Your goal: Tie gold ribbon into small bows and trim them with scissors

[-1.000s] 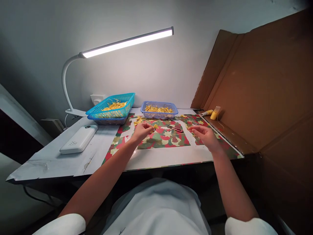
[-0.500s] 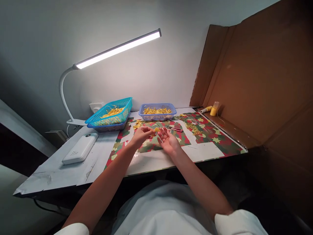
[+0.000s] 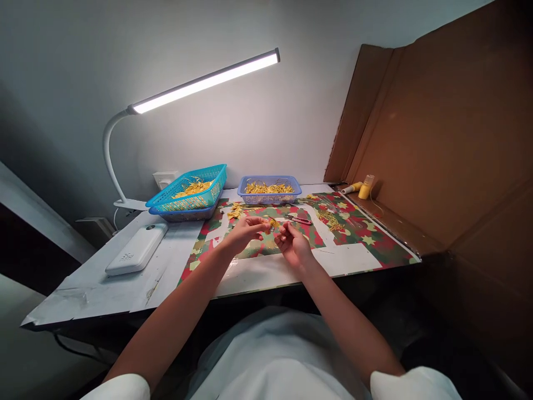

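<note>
"If glancing between eight and nine o'clock, read anything?"
"Yes: '35' on the white power bank, then unclear."
"Gripping?"
"Pinching a yellow piece with the left hand, six o'clock of the purple basket. Within a second, brought the right hand in from three o'clock; can't tell its grip."

Gooseneck lamp at 11 o'clock is switched on, bar slanting up toward 12, lighting up the wall pretty hard. White power bank with a digit display lies flat on the surface around 8, wall socket at 9, and big brown cardboard stands at 2 to 3.
</note>
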Available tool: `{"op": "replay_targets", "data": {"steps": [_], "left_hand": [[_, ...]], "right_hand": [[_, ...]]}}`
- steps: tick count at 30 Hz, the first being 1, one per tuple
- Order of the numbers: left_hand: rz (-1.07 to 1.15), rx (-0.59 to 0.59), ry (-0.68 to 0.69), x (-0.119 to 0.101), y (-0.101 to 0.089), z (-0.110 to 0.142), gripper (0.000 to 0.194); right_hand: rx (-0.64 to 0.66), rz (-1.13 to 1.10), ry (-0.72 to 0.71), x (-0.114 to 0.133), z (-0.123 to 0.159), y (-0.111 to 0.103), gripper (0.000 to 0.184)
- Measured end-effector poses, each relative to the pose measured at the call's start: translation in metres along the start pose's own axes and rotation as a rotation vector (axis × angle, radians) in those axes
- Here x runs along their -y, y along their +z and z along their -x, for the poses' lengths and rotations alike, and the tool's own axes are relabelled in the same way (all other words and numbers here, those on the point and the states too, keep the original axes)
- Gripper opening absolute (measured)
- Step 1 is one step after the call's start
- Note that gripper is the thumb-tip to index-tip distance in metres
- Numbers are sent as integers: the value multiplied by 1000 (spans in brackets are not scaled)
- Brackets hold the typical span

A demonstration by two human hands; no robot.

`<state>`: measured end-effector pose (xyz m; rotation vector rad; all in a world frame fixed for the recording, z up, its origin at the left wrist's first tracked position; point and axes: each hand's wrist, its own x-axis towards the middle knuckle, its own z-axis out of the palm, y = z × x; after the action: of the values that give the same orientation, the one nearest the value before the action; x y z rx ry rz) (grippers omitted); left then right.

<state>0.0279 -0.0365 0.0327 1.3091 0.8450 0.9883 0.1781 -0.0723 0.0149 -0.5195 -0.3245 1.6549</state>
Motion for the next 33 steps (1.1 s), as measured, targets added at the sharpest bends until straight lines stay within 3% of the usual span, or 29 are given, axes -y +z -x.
{"op": "replay_targets", "data": {"steps": [5,10,19,28,33], "left_hand": [[46,123,-46,5,-5,-1,25],[190,361,-293,6,-6,3,24],[425,436,-340,16,-3,4,10],[692,283,-211,29,31,17,16],[837,109,-109,31,49,25,12]], "right_hand": [[79,129,-43,3,-4,-5,19],[101,342,-46,0,-8,-10,22],[115,429,54,-1,-16,-14,25],[48,544,-73,-10,-24,-14,24],[-16,588,-133,-11,-22,-3,26]]}}
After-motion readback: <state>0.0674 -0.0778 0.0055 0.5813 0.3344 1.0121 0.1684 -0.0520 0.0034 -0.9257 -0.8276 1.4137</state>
